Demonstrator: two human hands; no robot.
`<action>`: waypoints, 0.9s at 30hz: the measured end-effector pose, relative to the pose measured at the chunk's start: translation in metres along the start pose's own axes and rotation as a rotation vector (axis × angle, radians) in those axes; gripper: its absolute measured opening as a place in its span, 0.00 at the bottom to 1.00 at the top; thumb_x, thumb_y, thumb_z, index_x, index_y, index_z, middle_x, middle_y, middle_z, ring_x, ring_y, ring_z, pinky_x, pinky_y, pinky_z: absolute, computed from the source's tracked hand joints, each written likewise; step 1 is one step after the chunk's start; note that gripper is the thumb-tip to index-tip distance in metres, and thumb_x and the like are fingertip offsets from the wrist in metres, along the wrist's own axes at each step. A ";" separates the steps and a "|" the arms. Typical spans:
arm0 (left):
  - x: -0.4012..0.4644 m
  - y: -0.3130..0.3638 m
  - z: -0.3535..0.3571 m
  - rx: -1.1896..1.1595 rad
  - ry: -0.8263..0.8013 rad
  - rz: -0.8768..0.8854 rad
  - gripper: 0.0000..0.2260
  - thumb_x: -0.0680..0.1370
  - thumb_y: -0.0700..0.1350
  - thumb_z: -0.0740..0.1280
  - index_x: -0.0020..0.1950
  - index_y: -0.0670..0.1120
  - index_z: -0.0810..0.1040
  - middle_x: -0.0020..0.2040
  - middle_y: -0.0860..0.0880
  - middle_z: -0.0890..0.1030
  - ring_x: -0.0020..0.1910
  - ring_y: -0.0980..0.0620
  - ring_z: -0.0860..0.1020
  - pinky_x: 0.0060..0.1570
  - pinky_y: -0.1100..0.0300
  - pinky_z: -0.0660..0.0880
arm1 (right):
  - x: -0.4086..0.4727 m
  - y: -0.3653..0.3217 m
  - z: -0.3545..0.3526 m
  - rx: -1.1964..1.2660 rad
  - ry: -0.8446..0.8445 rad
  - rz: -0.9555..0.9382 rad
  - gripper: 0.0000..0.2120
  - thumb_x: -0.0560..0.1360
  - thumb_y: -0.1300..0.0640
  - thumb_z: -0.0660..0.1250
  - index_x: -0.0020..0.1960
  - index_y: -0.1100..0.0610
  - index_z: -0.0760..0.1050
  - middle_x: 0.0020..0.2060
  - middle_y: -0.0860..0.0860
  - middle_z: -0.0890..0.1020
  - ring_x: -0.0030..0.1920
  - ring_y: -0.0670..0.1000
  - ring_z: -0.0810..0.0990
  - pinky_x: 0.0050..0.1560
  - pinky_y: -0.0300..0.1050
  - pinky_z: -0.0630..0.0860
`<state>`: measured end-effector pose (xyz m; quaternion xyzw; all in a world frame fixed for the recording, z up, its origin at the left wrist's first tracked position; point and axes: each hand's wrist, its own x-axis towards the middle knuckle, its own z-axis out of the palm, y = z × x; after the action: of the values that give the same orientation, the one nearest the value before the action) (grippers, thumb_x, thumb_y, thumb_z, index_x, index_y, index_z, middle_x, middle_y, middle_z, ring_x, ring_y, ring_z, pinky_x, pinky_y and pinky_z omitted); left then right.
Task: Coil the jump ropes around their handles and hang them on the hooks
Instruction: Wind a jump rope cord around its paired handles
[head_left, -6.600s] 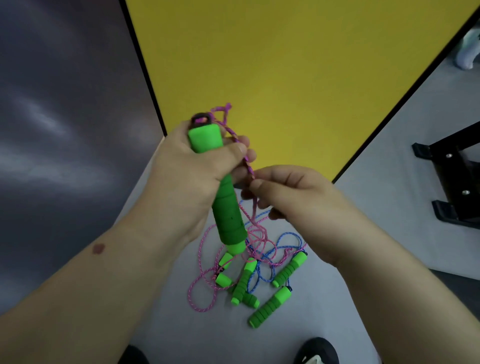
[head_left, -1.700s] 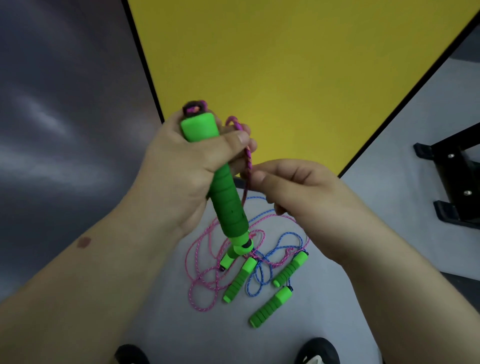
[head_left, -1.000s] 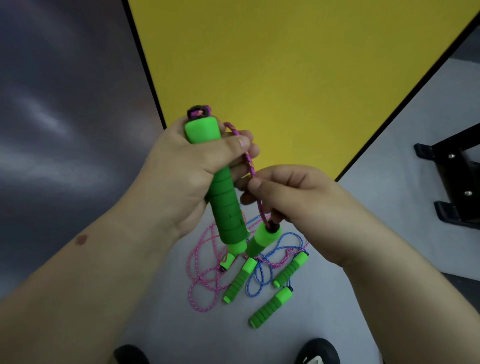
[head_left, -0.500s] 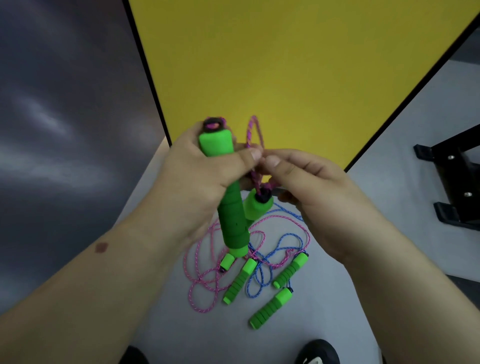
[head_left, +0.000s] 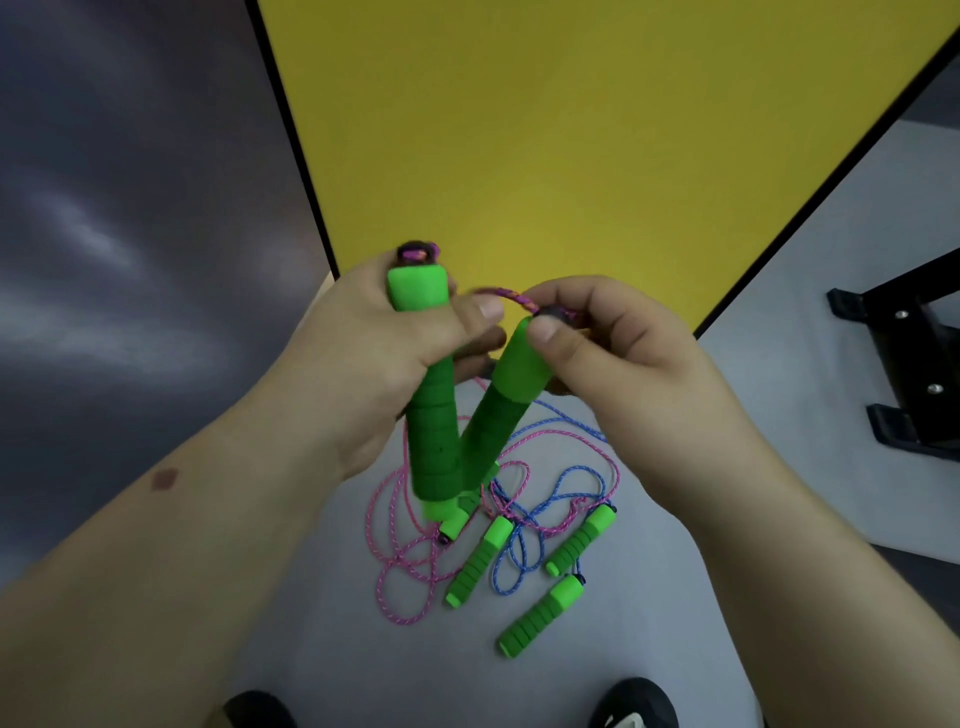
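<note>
Now our right hand (head_left: 613, 364) has raised the second green foam handle (head_left: 504, 400) beside the first handle (head_left: 431, 410), gripped by our left hand (head_left: 374, 353); both clamp tight, pairing them for coiling the pink braided rope (head_left: 511, 298).

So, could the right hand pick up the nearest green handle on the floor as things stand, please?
Probably not yet: the right hand is gripping a raised handle, though the floor handle lies uncovered.
</note>
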<state>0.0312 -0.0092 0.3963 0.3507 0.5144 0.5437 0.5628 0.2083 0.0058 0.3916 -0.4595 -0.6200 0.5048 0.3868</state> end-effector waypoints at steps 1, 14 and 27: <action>-0.001 -0.001 -0.001 0.080 -0.066 -0.016 0.14 0.73 0.36 0.78 0.51 0.43 0.75 0.43 0.45 0.83 0.44 0.47 0.86 0.49 0.49 0.84 | 0.000 -0.001 0.000 0.024 0.027 0.001 0.09 0.74 0.48 0.68 0.53 0.47 0.82 0.50 0.59 0.84 0.51 0.65 0.82 0.56 0.69 0.78; -0.010 -0.009 0.005 0.246 -0.341 -0.116 0.24 0.67 0.33 0.80 0.60 0.38 0.77 0.46 0.39 0.83 0.45 0.42 0.83 0.49 0.43 0.83 | -0.002 -0.009 -0.001 0.051 0.006 0.035 0.08 0.75 0.48 0.70 0.50 0.50 0.84 0.47 0.64 0.83 0.45 0.59 0.81 0.54 0.68 0.79; -0.012 -0.004 0.009 0.373 -0.466 -0.073 0.21 0.70 0.34 0.77 0.61 0.41 0.78 0.53 0.31 0.81 0.47 0.41 0.82 0.55 0.33 0.79 | -0.007 -0.010 0.000 -0.262 -0.017 -0.122 0.12 0.74 0.44 0.68 0.56 0.44 0.79 0.53 0.43 0.78 0.55 0.41 0.77 0.54 0.37 0.74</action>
<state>0.0427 -0.0205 0.3966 0.5449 0.4746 0.3240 0.6106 0.2086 -0.0012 0.4011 -0.4632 -0.7108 0.3987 0.3483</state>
